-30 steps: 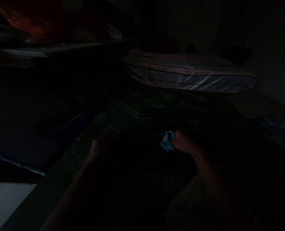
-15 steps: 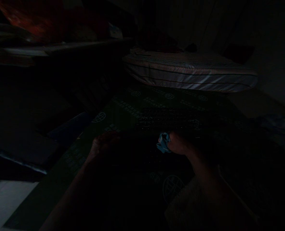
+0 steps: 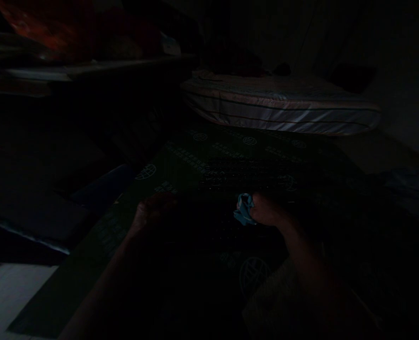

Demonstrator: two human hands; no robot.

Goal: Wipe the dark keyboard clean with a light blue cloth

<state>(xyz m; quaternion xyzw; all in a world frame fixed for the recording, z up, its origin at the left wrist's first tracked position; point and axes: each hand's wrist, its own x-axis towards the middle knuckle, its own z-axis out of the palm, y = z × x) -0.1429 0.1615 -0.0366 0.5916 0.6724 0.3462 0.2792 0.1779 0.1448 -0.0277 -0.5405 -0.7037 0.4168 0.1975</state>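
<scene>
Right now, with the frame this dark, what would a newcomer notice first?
The crumpled light-blue cloth gripped in the right hand at centre stands out most. Behind it, a pale striped mattress catches the light at the far side. The left hand is low over a green printed sheet with globe marks.

Both forearms reach forward toward 12 o'clock. The left hand (image 3: pixel 151 212) lies low, palm down (fingers too dim to read); the right hand (image 3: pixel 266 210), at its 3 o'clock, is curled closed.

Two hands (image 3: pixel 152 212) (image 3: pixel 266 210), one cloth (image 3: pixel 243 209), one mattress (image 3: pixel 280 108)
</scene>
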